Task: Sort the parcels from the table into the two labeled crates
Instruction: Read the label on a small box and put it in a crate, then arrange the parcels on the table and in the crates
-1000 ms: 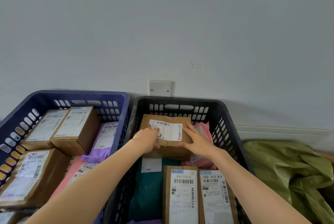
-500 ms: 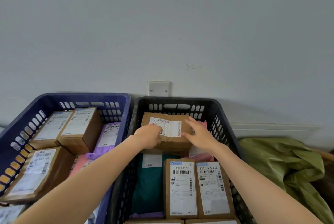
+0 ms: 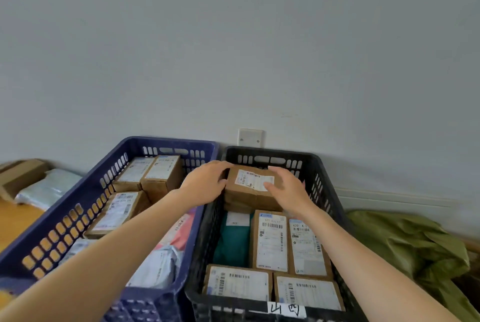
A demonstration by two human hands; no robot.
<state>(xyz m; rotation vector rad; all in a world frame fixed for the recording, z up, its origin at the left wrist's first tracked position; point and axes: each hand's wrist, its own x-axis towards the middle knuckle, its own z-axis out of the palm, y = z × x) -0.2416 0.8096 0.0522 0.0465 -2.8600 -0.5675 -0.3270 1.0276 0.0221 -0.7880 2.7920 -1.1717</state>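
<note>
A brown cardboard parcel [image 3: 249, 188] with a white label lies at the back of the black crate [image 3: 272, 152], on top of other parcels. My left hand [image 3: 207, 181] cups its far left corner, fingers curved over the edge and thumb against the side. Over the parcel's right side, my right hand [image 3: 288, 190] is spread, with the thumb on the label. The blue crate [image 3: 166, 143] stands directly to the left and holds several boxes and soft mailers. A handwritten white label [image 3: 285, 310] is stuck on the black crate's front rim.
Several labelled boxes and a teal mailer [image 3: 231, 241] fill the front of the black crate. A crumpled green bag [image 3: 415, 249] lies to the right. At far left, a brown box [image 3: 20, 176] and a pale mailer [image 3: 46, 188] rest on the wooden table. The wall stands close behind.
My hands have slid apart from the top of the brown parcel to its left and right sides. The parcel stays at the back of the black crate. My view has shifted right.
</note>
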